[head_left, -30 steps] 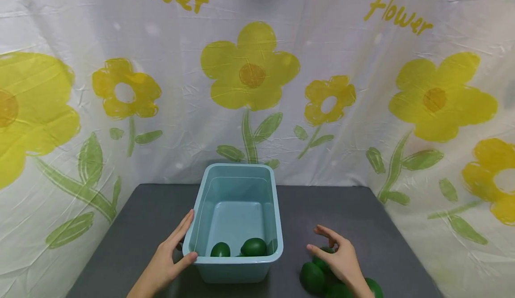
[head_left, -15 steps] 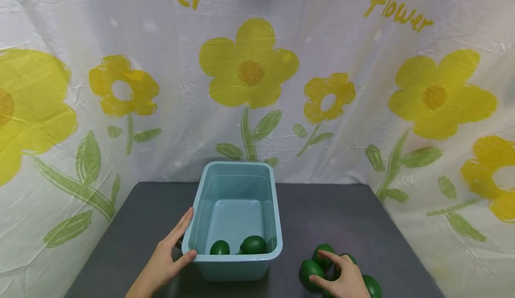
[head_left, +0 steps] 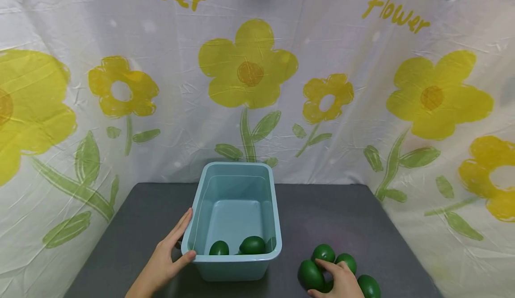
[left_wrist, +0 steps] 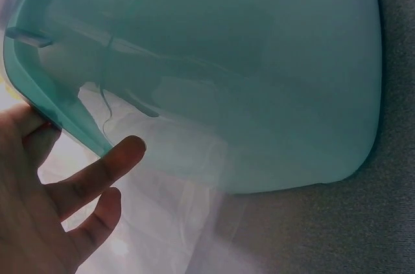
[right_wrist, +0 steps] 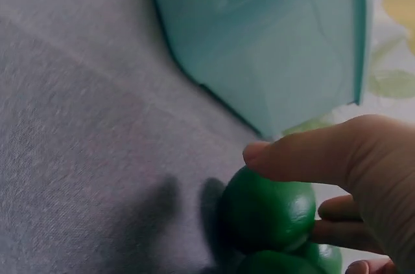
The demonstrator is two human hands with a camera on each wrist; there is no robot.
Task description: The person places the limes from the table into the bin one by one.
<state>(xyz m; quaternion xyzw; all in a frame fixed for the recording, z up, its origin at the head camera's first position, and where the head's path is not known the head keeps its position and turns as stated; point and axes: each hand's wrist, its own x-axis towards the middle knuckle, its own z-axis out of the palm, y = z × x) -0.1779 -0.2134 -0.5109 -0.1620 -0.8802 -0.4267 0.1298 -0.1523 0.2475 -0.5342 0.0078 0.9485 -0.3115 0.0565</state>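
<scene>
A light blue plastic tub (head_left: 237, 220) stands mid-table, with green egg-shaped fruits (head_left: 252, 245) at its near end. My left hand (head_left: 162, 255) holds its near left corner, the thumb at the rim and the fingers along the outer left side. In the left wrist view, the fingertips are at the lip of the tub (left_wrist: 292, 92). To the right of the tub, my right hand (head_left: 342, 282) reaches into a cluster of the same dark green, smooth fruits. Its thumb and fingers are round one green fruit (right_wrist: 269, 212), seen close in the right wrist view.
Several more green fruits lie about the right hand, one behind it (head_left: 323, 253) and one at its right (head_left: 369, 286). A white curtain (head_left: 177, 132) printed with yellow flowers hangs behind the dark grey table (head_left: 322, 213).
My right hand has come down and back toward me onto the fruits, its thumb and fingers closing round one. My left hand stays at the tub's corner.
</scene>
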